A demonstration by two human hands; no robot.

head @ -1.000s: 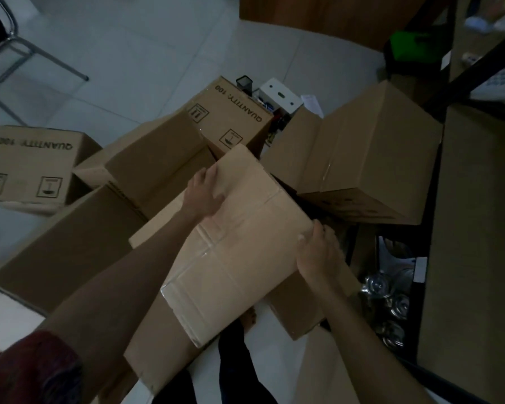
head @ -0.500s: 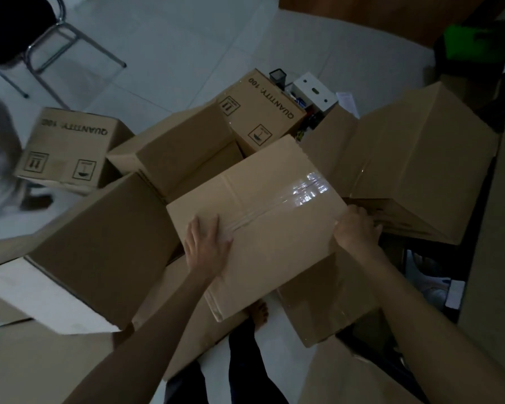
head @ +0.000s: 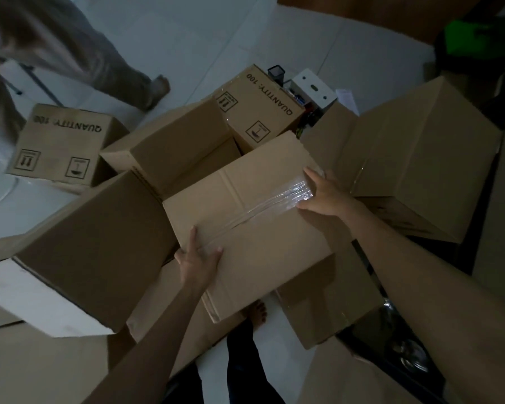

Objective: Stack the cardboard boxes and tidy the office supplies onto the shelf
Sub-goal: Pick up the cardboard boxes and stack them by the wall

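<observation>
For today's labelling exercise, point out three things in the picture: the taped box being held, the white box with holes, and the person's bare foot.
Taped box (head: 254, 228), head view, on its top face beside the tape.
White box (head: 314, 88), head view, on its holed top face.
Bare foot (head: 257, 313), head view, on the toes.

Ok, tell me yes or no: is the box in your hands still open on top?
No: the taped box is closed, with clear tape along its top seam, left hand and right hand at its edges.
</observation>
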